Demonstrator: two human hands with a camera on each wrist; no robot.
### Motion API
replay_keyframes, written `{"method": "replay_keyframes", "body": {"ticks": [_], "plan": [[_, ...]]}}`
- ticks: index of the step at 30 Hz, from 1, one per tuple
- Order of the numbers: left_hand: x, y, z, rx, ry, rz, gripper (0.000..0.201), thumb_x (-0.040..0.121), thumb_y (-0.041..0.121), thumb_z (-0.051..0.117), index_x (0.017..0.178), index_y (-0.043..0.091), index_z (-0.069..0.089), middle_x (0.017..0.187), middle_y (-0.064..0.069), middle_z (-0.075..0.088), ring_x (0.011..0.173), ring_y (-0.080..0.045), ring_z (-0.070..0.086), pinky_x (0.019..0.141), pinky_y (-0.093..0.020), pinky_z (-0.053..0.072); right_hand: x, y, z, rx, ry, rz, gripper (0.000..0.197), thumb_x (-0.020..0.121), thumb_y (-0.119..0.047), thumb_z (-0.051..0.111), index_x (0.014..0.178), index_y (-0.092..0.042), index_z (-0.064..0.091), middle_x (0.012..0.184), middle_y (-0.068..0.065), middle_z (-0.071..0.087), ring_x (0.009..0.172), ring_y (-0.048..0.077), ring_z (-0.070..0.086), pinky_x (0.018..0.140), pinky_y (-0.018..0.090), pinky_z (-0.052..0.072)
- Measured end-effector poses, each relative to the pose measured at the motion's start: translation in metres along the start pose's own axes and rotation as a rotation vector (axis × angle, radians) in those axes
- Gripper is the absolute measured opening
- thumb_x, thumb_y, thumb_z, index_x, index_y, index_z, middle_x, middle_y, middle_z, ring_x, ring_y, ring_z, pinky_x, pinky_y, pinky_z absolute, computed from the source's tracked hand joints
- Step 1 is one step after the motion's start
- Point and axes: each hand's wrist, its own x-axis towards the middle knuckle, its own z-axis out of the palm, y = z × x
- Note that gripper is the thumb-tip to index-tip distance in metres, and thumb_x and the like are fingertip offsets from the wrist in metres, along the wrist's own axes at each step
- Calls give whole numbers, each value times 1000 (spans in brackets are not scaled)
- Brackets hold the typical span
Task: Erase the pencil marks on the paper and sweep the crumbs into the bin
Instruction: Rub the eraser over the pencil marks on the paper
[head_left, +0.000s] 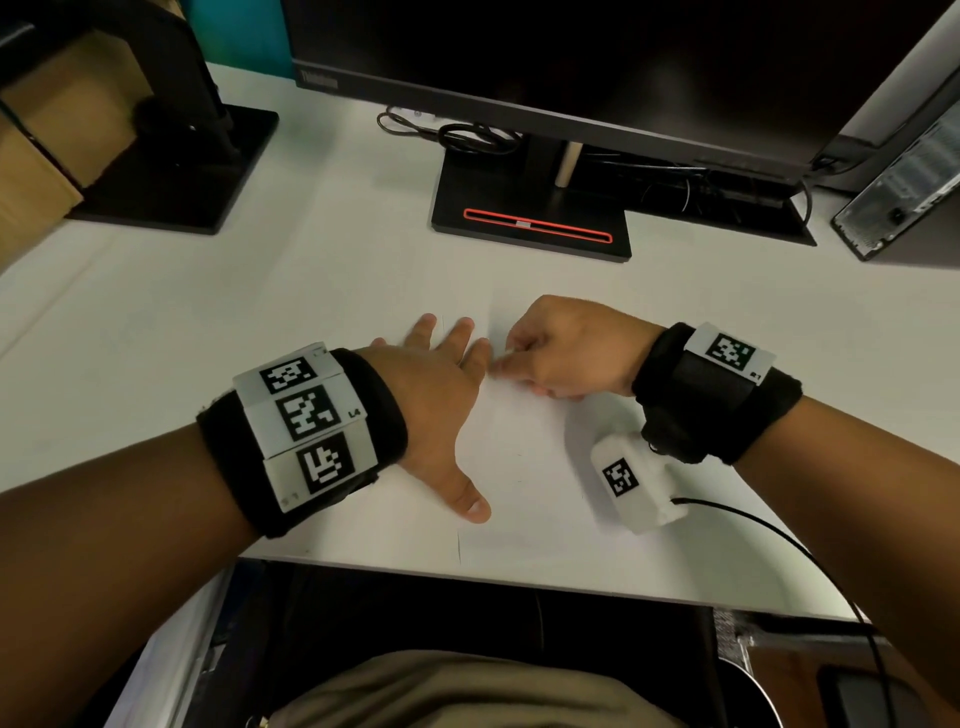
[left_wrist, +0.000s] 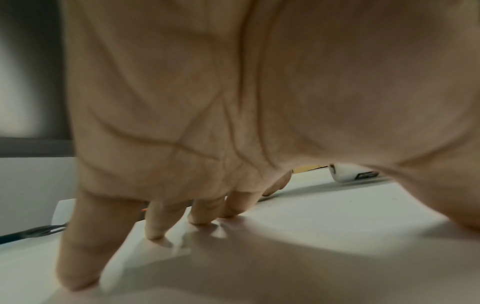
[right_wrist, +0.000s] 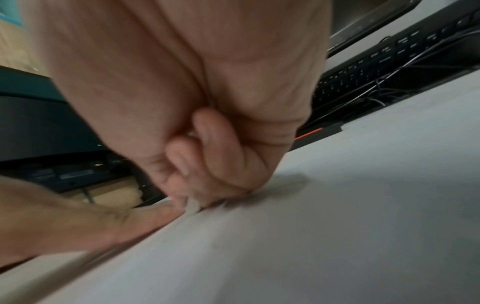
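A white sheet of paper (head_left: 524, 467) lies on the white desk near its front edge. My left hand (head_left: 447, 395) presses flat on the sheet with fingers spread; its fingertips (left_wrist: 153, 234) touch the paper (left_wrist: 298, 236). Just right of them my right hand (head_left: 519, 358) is curled, pinching a small whitish eraser (right_wrist: 193, 206) whose tip meets the paper (right_wrist: 311, 236). The eraser (head_left: 510, 354) barely shows in the head view. Pencil marks and crumbs are too faint to make out. I cannot pick out a bin.
A black monitor stand (head_left: 530, 228) with a red slot sits behind the paper, with cables (head_left: 467, 135) beside it. Another black stand (head_left: 171, 171) is at far left, a computer case (head_left: 904, 192) at far right. A black keyboard (right_wrist: 376, 67) lies under the monitor.
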Motion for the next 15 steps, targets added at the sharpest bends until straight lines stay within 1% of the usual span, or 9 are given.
{"method": "replay_keyframes", "body": {"ticks": [1, 4, 6, 8, 9, 12, 13, 15], "plan": [[0, 0, 0, 4, -1, -1, 153, 57, 86, 69, 154, 15, -26, 160, -5, -35, 150, -35, -23, 121, -59, 13, 1, 2, -2, 18, 7, 14, 39, 97, -34, 61, 65, -10, 63, 54, 0, 55, 44, 12, 48, 50, 24, 46], [0, 1, 0, 10, -4, -2, 154, 57, 87, 68, 154, 15, -26, 160, -5, -35, 150, -35, -24, 121, -59, 13, 3, 4, -7, 0, 100, 20, 39, 97, -31, 59, 66, -6, 62, 59, 7, 54, 51, 19, 48, 57, 29, 45], [0, 0, 1, 9, -5, -2, 154, 56, 87, 68, 154, 15, -27, 160, -5, -35, 150, -35, -24, 121, -59, 13, 0, 3, -3, -18, 58, -9, 41, 97, -32, 58, 65, -7, 60, 57, 5, 53, 49, 16, 47, 55, 28, 45], [0, -1, 1, 7, -4, -1, 154, 56, 87, 68, 154, 15, -26, 160, -5, -35, 150, -35, -24, 121, -59, 13, -4, 3, 0, 22, -15, -9, 39, 97, -33, 60, 67, -8, 63, 54, 2, 54, 45, 15, 46, 50, 25, 45], [1, -1, 1, 8, -3, 0, 154, 56, 88, 68, 154, 15, -26, 160, -5, -35, 150, -35, -24, 120, -59, 13, -2, 5, -2, 48, -7, 8, 38, 96, -32, 61, 67, -8, 64, 55, 3, 54, 46, 16, 47, 50, 25, 45], [1, 0, 1, 12, -2, -1, 155, 55, 88, 68, 153, 15, -27, 160, -4, -36, 150, -34, -24, 121, -59, 14, 4, 9, -10, 31, 112, 46, 39, 97, -30, 59, 65, -8, 61, 60, 7, 56, 53, 20, 50, 56, 28, 47], [1, 0, 1, 12, -3, -2, 154, 56, 88, 68, 153, 15, -27, 160, -4, -36, 150, -34, -24, 121, -58, 14, 5, 9, -11, 18, 115, 40, 40, 97, -30, 58, 64, -9, 59, 60, 7, 56, 52, 19, 50, 57, 29, 47], [0, 0, 1, 16, -5, -3, 154, 56, 88, 68, 153, 15, -27, 160, -5, -36, 150, -34, -24, 121, -58, 14, 3, 10, -9, 0, 50, 16, 41, 97, -32, 59, 62, -11, 57, 55, 3, 54, 47, 16, 47, 52, 26, 45]]}}
